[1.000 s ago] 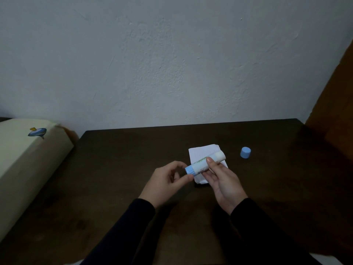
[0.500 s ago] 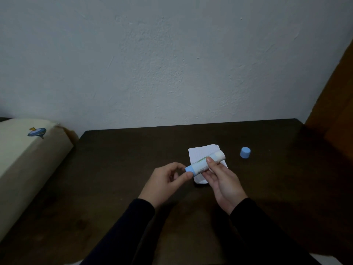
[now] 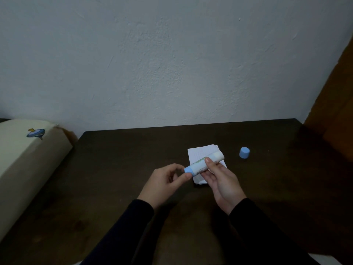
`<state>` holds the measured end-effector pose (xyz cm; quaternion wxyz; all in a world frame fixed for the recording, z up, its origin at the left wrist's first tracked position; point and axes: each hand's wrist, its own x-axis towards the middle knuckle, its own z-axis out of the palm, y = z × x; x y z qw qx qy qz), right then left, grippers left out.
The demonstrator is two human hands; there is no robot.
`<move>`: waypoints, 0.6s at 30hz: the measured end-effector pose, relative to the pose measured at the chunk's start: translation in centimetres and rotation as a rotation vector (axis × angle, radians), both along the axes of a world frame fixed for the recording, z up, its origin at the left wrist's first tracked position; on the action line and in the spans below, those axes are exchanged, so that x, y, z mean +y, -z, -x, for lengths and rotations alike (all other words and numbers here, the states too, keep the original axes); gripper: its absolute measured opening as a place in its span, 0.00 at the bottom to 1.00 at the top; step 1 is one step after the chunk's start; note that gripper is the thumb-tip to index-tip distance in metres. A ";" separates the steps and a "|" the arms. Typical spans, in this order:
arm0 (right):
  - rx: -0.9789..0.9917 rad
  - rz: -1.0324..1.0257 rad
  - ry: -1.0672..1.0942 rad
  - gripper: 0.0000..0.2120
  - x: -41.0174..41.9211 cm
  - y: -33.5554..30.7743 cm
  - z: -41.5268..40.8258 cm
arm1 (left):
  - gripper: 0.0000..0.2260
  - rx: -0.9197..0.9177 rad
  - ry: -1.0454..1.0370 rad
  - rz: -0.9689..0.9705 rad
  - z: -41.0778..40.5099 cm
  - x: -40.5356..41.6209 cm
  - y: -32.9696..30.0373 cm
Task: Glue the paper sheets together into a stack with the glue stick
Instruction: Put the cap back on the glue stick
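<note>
We take the paper sheets (image 3: 202,153) as our landmark: a small white pile lying flat on the dark table (image 3: 122,169), near its middle. Just above the pile we hold the glue stick (image 3: 203,163) almost level, its open white end pointing away from us over the far right corner of the sheets, its blue base toward us and to the left. Our right hand (image 3: 221,182) grips the barrel, thumb on top and fingers curled beneath. Our left hand (image 3: 164,183) pinches the blue base between thumb and forefinger, as if to twist it. The blue cap (image 3: 244,153) stands on the table to the right of the sheets, well apart from them. Left of the sheets, beyond the table's edge, sits a cream cushion (image 3: 24,161) with a small blue motif.

We judge the risks to lie in the twisting. If we wind out too much glue, the soft column may snap or smear in lumps and wrinkle the thin paper. Whether any glue already stands proud of the tube we cannot tell. Once we rub, with neither hand pinning the pile, the top sheet could drag or skew, and the stack would set crooked. The cap could also be knocked away and roll off.
</note>
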<state>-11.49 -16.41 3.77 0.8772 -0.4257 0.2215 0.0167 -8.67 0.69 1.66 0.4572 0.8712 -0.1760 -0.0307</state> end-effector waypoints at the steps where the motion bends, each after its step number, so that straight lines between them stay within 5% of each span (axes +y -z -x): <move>1: 0.002 -0.004 0.002 0.04 0.0 0.0 0.0 | 0.09 0.005 -0.002 -0.011 0.0 -0.1 0.0; 18: -0.007 -0.020 0.009 0.12 -0.1 0.4 -0.2 | 0.09 0.026 -0.002 -0.048 0.2 -0.2 -0.5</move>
